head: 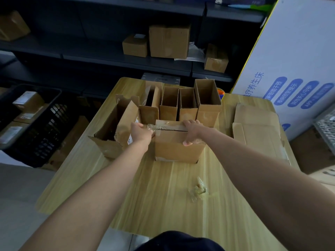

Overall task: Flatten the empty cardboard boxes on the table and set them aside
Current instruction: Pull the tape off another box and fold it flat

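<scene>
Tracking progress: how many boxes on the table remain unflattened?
6: four open boxes in back row, large box at left, taped box held by left hand and right hand; others possibly hidden.

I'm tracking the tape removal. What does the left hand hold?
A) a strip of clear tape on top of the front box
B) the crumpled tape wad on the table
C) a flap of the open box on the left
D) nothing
A: the left hand pinches the clear tape strip along the top of the front box, which the right hand grips.
</scene>
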Tool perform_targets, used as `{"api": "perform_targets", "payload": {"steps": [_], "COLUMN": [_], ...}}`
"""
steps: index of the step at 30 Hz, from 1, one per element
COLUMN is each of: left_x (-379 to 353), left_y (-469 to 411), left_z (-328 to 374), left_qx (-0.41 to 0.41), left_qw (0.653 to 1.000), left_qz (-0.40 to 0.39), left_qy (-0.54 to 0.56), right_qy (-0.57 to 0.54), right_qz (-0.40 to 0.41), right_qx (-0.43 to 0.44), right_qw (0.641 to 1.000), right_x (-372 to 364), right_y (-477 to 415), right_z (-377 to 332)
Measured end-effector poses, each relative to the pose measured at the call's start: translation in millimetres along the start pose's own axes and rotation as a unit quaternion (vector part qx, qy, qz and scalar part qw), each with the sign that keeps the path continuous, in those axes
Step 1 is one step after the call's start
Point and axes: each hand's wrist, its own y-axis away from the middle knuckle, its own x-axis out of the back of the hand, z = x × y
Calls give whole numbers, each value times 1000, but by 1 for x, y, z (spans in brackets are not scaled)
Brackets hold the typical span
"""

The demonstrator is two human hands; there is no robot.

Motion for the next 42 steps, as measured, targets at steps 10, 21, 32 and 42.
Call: {"api": "perform_targets", "payload": {"steps": [10, 21, 32, 42], "left_x": [3, 13, 9, -40], "left_y": [0, 11, 25, 69], "left_z": [3, 10, 18, 44], "left_qx": [87, 81, 1, -219], "left_qw": [991, 978, 999, 959], "left_qz": [5, 63, -24, -143], "left_qy": [102, 182, 45, -110], "right_qy": [5, 7, -15, -27], "right_qz": [32, 55, 117, 186], "right_qx": [16, 21, 52, -3], "right_qw": [999, 998, 992, 982], "right_x": [-21, -23, -14, -4], "right_y": [-12, -13, 7, 47], "right_z": [-17, -12, 7, 55]}}
